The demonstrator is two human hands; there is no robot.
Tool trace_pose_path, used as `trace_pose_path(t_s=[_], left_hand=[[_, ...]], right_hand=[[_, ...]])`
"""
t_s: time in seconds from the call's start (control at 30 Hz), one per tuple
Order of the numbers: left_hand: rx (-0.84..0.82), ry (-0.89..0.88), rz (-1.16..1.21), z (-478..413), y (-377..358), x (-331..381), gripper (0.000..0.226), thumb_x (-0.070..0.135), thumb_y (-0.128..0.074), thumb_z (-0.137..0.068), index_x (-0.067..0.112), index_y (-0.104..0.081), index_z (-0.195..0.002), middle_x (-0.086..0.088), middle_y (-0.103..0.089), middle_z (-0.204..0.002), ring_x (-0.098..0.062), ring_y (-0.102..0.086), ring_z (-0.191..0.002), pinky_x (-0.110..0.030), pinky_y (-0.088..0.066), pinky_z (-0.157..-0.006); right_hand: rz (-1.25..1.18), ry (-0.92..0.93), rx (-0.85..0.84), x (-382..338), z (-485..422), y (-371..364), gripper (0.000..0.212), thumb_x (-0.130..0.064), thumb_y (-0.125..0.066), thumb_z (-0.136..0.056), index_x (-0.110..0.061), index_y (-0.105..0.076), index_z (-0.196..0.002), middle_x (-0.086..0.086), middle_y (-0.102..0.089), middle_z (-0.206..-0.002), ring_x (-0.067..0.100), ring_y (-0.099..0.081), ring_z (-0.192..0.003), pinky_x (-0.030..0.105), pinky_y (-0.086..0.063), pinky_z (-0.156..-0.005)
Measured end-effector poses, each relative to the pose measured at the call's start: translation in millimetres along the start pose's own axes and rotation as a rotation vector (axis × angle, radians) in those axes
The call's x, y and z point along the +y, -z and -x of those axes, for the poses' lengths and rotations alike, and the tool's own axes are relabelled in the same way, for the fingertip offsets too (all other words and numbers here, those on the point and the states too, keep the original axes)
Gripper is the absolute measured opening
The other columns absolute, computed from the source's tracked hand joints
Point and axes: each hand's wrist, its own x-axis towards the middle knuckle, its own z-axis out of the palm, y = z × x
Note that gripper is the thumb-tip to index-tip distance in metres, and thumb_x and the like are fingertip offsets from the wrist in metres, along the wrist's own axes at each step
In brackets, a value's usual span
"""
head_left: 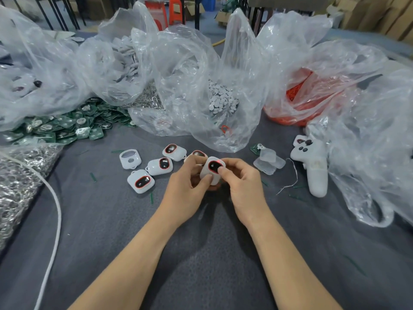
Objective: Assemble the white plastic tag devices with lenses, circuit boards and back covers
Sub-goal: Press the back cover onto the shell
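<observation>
Both hands hold one white tag device [211, 173] with a dark, red-ringed lens, just above the grey cloth at the centre. My left hand [186, 186] grips its left side, thumb on the front. My right hand [240, 182] grips its right side, thumb pressed on the lens. Several lens-fitted tags [140, 181] [159, 166] [174, 152] lie to the left, another tag [197, 153] sits behind my left fingers. An empty white shell [130, 158] lies further left. Green circuit boards [64, 127] are heaped at the far left.
Crumpled clear bags ring the back: one with small white discs [221, 98], one with red parts [299, 101], one with white covers [125, 54]. Clear plastic pieces [269, 161] and a white controller-shaped object [312, 162] lie right. Metal rings [20, 175] and a white cable [55, 211] are left.
</observation>
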Motion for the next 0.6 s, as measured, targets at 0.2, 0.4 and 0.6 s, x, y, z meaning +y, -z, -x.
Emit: trace_pose_path(t_s=[0.2, 0.4, 0.6], left_hand=[[0.001, 0.016, 0.065, 0.2, 0.9, 1.4, 0.020, -0.004, -0.054, -0.092, 0.010, -0.052, -0.107, -0.006, -0.072, -0.091, -0.017, -0.071, -0.084, -0.030, -0.058, -0.076], [-0.017, 0.004, 0.119, 1.6, -1.5, 1.3, 0.020, -0.006, -0.049, -0.093, 0.009, -0.049, -0.106, -0.007, -0.073, -0.093, -0.020, -0.072, -0.083, -0.035, -0.059, -0.076], [-0.042, -0.016, 0.094, 2.5, -0.6, -2.2, 0.011, -0.002, -0.048, -0.092, 0.009, -0.047, -0.095, -0.010, -0.073, -0.089, -0.026, -0.071, -0.081, -0.041, -0.057, -0.076]], right_hand=[[-0.058, 0.030, -0.057, -6.8, 5.0, -1.3, 0.014, 0.000, -0.060, -0.089, -0.010, -0.069, -0.093, 0.002, -0.073, -0.086, 0.008, -0.068, -0.079, 0.017, -0.053, -0.063], [-0.046, 0.034, -0.102, -7.4, 9.2, -3.4, 0.006, -0.004, -0.066, -0.087, -0.006, -0.069, -0.091, 0.002, -0.071, -0.078, 0.008, -0.067, -0.071, 0.019, -0.053, -0.057], [0.048, 0.063, -0.033, -5.8, 10.9, -5.3, 0.013, -0.003, -0.067, -0.085, -0.015, -0.069, -0.081, 0.014, -0.069, -0.082, 0.028, -0.064, -0.077, 0.043, -0.059, -0.070]])
